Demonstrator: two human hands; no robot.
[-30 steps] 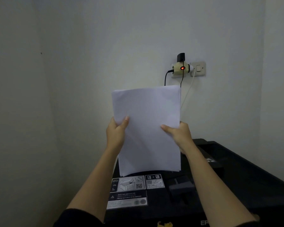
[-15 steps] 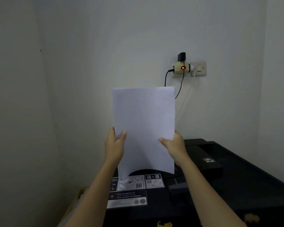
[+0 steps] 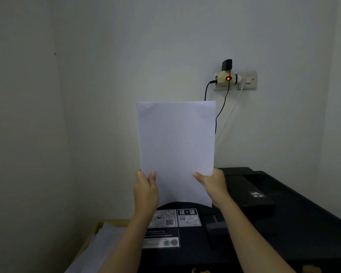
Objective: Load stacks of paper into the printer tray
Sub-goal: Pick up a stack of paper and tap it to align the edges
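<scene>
I hold a thin stack of white paper [image 3: 176, 146] upright in front of the wall, above the rear of the black printer [image 3: 295, 223]. My left hand [image 3: 146, 192] grips its lower left edge and my right hand [image 3: 213, 184] its lower right edge, thumbs on the front face. The bottom edge of the paper bows upward just above the printer's black top, near the instruction stickers [image 3: 173, 217]. The tray slot itself is hidden behind the paper.
A wall socket with a lit adapter [image 3: 227, 77] and hanging cables [image 3: 220, 109] sits behind the paper. More white sheets [image 3: 102, 247] lie in a cardboard box at the lower left, beside the printer. Walls close in on the left and back.
The paper has straightened to upright and my hands have slid down to its lower corners. The view has tilted down, showing the box of sheets at lower left.
</scene>
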